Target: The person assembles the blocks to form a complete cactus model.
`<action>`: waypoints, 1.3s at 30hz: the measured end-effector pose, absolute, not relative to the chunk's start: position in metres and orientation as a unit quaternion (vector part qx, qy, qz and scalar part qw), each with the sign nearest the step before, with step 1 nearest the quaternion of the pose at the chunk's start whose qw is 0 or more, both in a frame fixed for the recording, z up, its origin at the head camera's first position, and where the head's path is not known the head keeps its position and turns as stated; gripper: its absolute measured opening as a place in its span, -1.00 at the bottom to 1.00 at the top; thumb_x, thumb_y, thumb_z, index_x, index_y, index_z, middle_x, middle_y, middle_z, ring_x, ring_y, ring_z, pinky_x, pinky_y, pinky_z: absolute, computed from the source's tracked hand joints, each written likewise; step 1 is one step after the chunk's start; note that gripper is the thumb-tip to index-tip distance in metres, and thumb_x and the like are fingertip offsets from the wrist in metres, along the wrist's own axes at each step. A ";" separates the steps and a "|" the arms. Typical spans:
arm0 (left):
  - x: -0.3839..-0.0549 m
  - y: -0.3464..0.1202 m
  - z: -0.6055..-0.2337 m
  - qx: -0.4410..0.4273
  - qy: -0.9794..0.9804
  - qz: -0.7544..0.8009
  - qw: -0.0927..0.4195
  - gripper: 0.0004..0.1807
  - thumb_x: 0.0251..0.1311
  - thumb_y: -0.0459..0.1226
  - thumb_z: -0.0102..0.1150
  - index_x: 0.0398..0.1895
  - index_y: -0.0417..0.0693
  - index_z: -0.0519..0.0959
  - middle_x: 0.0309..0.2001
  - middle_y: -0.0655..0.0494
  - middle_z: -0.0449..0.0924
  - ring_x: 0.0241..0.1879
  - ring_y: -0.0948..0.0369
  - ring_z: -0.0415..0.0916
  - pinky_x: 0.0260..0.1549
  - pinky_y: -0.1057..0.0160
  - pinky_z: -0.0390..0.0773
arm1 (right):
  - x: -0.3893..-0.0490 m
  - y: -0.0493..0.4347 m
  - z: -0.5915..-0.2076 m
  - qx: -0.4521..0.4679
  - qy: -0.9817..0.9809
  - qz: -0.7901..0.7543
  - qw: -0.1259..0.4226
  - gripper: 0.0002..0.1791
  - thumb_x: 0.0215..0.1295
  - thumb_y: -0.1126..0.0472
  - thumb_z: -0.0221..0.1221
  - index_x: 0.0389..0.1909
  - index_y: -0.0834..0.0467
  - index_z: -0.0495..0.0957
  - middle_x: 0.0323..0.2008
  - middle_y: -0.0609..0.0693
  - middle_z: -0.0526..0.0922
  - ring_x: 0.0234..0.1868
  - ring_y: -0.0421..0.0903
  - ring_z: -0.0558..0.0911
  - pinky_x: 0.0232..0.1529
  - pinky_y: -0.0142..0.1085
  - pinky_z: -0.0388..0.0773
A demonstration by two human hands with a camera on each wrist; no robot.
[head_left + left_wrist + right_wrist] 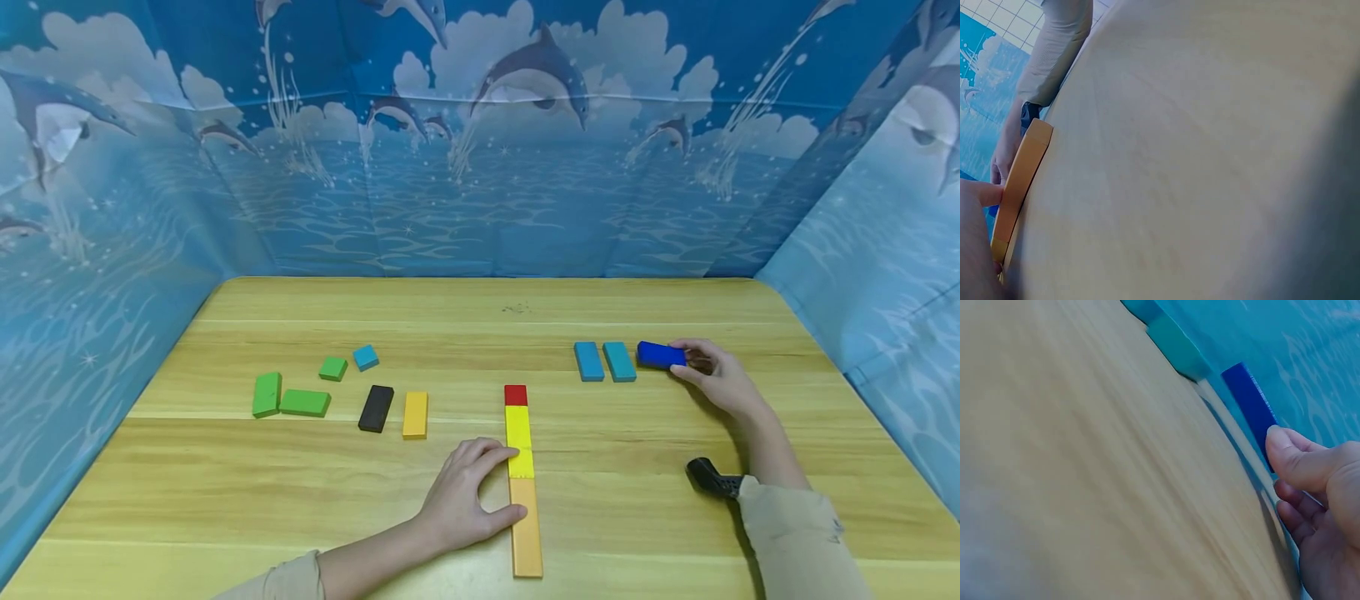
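A straight row of blocks lies on the wooden table (637,517): a red block (516,395), two yellow blocks (518,427), and a long orange block (527,527) nearest me. My left hand (501,487) rests against the row's left side, fingertips on the nearer yellow block and thumb on the orange block (1022,175). To the right, my right hand (686,364) pinches one end of a dark blue block (658,355) by two teal blocks. The right wrist view shows the thumb (1291,459) on the dark blue block (1249,403).
Two teal blocks (604,361) lie side by side left of the blue one. On the left are three green blocks (305,402), a small blue block (365,357), a black block (376,408) and an orange-yellow block (415,414). Blue dolphin-print walls (480,167) enclose three sides.
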State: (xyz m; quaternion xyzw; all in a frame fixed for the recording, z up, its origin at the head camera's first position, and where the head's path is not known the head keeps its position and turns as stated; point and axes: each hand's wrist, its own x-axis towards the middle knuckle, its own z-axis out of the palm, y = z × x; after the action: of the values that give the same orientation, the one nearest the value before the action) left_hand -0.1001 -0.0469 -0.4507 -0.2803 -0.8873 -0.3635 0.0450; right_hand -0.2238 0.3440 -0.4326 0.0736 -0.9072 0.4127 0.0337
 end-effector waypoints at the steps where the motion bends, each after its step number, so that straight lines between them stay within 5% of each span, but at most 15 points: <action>1: -0.100 -0.047 -0.451 -0.280 -0.887 -0.364 0.045 -0.38 -0.08 0.05 0.27 0.09 0.04 0.47 0.02 0.22 0.41 0.09 0.22 0.28 0.07 0.06 0.29 | -0.222 0.342 -0.432 0.071 -0.907 0.414 0.036 -0.58 0.29 0.15 0.09 0.08 0.31 0.36 -0.05 0.24 0.41 -0.21 -0.48 0.35 -0.24 -0.64 0.30; 19: -0.102 -0.047 -0.451 -0.280 -0.889 -0.360 0.044 -0.38 -0.07 0.07 0.26 0.10 0.07 0.46 0.02 0.22 0.41 0.09 0.21 0.27 0.06 0.07 0.30 | -0.187 0.260 -0.423 0.201 -0.863 0.464 -0.002 -0.70 0.20 0.33 0.16 -0.05 0.30 0.42 -0.16 0.08 0.43 -0.22 -0.19 0.40 -0.16 -0.49 0.38; 39: -0.101 -0.047 -0.448 -0.276 -0.892 -0.357 0.028 -0.37 -0.05 0.10 0.24 0.11 0.06 0.46 0.03 0.20 0.41 0.09 0.21 0.27 0.06 0.07 0.30 | -0.163 0.210 -0.437 0.269 -0.865 0.423 -0.011 -0.68 0.04 0.31 0.30 -0.16 0.23 0.48 -0.26 -0.03 0.49 -0.29 -0.12 0.41 -0.26 -0.39 0.42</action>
State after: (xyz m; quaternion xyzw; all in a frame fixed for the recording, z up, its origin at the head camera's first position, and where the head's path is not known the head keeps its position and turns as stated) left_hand -0.1010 -0.0475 -0.4483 -0.2760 -0.8920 -0.3568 0.0284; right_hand -0.1634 0.2100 -0.4370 0.2689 -0.8653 0.4229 -0.0106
